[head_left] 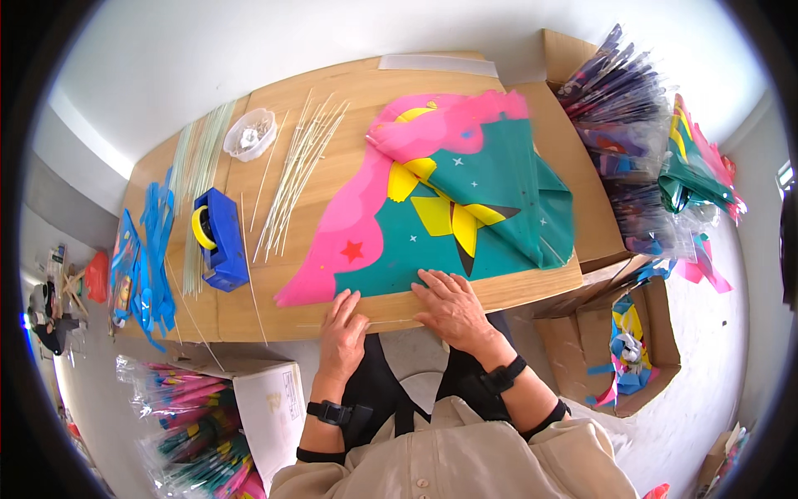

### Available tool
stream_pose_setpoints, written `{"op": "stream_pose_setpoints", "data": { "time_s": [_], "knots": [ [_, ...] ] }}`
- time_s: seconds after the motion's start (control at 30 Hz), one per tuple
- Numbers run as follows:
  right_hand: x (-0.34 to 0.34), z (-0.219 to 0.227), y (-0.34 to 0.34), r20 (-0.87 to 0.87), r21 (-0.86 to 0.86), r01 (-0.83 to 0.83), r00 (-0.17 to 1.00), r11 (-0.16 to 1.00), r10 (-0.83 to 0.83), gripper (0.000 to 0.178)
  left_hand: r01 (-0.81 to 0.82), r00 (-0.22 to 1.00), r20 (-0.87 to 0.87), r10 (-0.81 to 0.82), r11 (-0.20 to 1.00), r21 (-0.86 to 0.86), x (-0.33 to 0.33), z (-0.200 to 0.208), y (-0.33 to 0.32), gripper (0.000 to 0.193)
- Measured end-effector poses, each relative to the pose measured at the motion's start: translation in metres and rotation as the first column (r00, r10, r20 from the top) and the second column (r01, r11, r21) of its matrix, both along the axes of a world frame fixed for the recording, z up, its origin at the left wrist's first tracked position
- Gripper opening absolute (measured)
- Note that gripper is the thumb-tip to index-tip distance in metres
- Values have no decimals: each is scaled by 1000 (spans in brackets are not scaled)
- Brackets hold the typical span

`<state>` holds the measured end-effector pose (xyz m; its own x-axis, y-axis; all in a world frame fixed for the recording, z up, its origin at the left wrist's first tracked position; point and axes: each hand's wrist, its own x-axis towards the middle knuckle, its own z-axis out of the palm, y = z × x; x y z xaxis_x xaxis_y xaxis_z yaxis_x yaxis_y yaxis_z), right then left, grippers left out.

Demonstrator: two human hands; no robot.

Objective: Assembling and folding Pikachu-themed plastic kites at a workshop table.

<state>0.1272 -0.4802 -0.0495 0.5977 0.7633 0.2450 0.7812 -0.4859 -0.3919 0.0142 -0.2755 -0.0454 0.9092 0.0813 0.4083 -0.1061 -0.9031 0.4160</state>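
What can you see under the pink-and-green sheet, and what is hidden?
The sheet lies on a wooden table, visible past its left edge. Anything else beneath is covered.

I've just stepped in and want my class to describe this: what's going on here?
Someone's bare left hand and right hand are at the near edge of a pink-and-teal printed sheet, which lies partly folded on a wooden table. Left of it are a loose bundle of thin rods, a blue tape dispenser and a translucent bowl.

left hand [342, 333] loosely bent, right hand [455, 309] flatter, backs of both turned upward
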Motion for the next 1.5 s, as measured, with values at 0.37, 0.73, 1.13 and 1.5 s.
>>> {"op": "stream_pose_setpoints", "data": {
  "time_s": [0.37, 0.73, 1.13, 1.5],
  "knots": [
    [111, -1, -70, -160, 482, 694, 670, 535, -725, 45, 24, 999, -40, -28, 995, -96, 4, -10, 8, 8],
    [223, 15, -102, -872, 40, 834, 299, 551, -389, 70, 29, 996, -77, -36, 995, -95, 10, -4, 8, 7],
    [213, 13, -63, -864, 267, 820, 436, 506, -251, 35, 16, 998, -52, -21, 996, -84, 9, -4, 6, 7],
    [191, 48, -80, -644, 751, 623, 764, 219, 35, 28, -246, 969, -68, 236, 934, -258, 2, -10, 23, 12]
  ]
}}
